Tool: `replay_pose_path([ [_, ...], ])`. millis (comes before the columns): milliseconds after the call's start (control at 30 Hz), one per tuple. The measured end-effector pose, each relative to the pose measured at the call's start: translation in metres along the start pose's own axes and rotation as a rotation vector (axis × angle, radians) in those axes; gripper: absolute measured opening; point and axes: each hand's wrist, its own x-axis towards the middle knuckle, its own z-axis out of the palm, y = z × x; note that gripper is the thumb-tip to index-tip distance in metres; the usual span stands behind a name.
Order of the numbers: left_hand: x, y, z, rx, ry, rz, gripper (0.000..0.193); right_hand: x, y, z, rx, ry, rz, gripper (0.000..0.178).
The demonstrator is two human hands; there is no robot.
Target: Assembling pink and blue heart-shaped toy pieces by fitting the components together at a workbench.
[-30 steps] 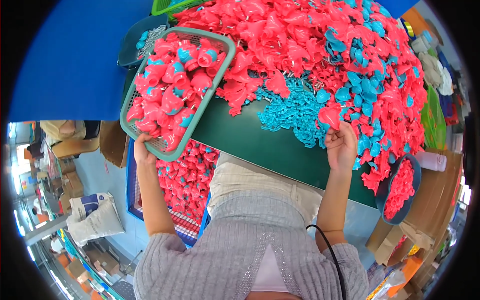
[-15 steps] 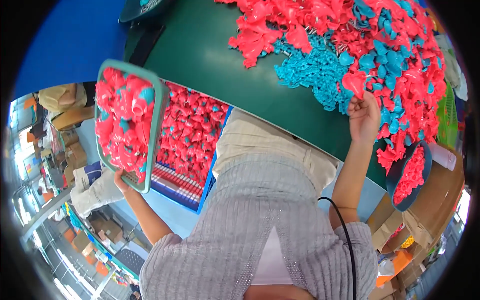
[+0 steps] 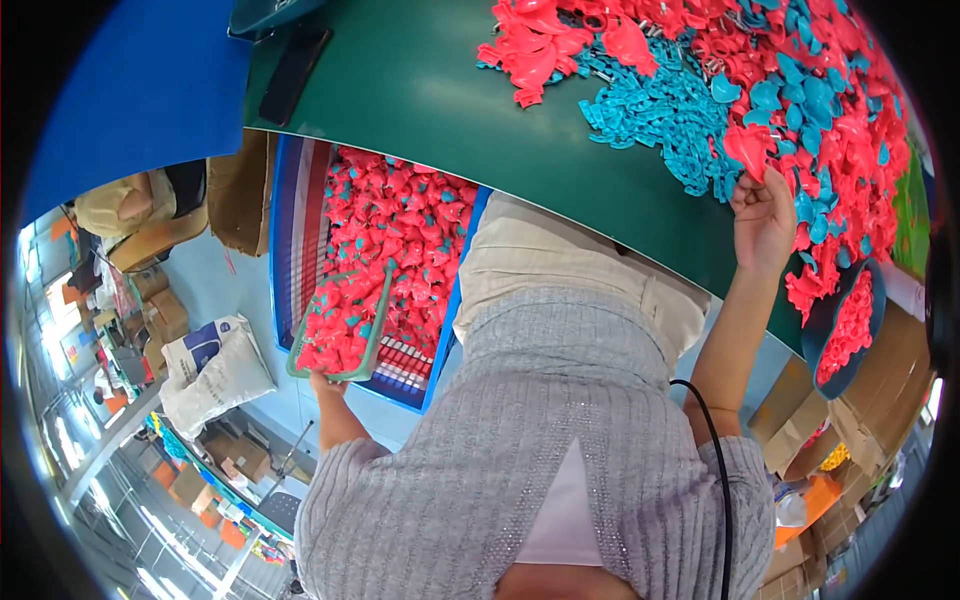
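Observation:
My left hand [image 3: 326, 384] grips the lower end of a green plastic basket [image 3: 379, 328] full of red and teal plastic parts. The basket is tilted over a large blue-rimmed crate [image 3: 454, 290], which holds many similar red and teal pieces [image 3: 400, 215]. At the right side of the green table [image 3: 430, 110], my right hand [image 3: 764, 215] pinches a red curved plastic piece [image 3: 747, 148] between thumb and fingers. Around that hand lie a heap of small teal parts [image 3: 660, 115] and a wide pile of red shells [image 3: 850, 150] mixed with teal ones.
A dark bowl of small red parts [image 3: 848, 330] sits by the table's right corner. On the far left of the table are a dark phone [image 3: 296, 75] and another dark container [image 3: 270, 14]. A white sack [image 3: 218, 375] lies on the floor at left, and cardboard boxes [image 3: 890, 375] stand at right.
The green basket has come down and right from beside the crate to over it, with my left hand still on it. My right hand keeps the red piece, slightly further right in view.

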Motion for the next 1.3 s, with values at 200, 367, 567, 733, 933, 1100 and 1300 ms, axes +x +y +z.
replay_pose_path([
  [200, 0.078, 0.099, -0.012, -0.010, -0.001, 0.204, 0.077, 0.001, 0.010, 0.004, 0.024, -0.082, 0.039, 0.015],
  [367, 0.074, 0.148, 0.063, 0.317, 0.192, 0.473, 0.110, -0.003, 0.017, 0.024, 0.020, 0.011, 0.042, 0.015],
  [567, -0.048, 0.142, 0.220, 1.037, 0.518, 0.511, 0.108, -0.015, 0.005, -0.010, 0.019, -0.011, 0.010, 0.014],
  [733, -0.067, 0.126, 0.223, 1.462, 0.663, 0.879, 0.097, -0.015, 0.005, -0.026, 0.061, -0.005, 0.020, 0.013],
  [933, -0.110, 0.143, 0.179, 1.219, 0.924, 1.210, 0.096, -0.016, 0.000, -0.037, 0.096, 0.030, -0.009, 0.013],
  [1100, -0.087, 0.270, -0.015, -0.153, -0.075, 0.873, 0.061, -0.003, 0.007, -0.041, 0.170, -0.021, 0.041, 0.013],
  [1300, -0.102, 0.173, -0.054, -0.584, -0.533, 0.565, 0.057, -0.007, 0.007, -0.038, 0.127, 0.007, -0.007, 0.014],
])
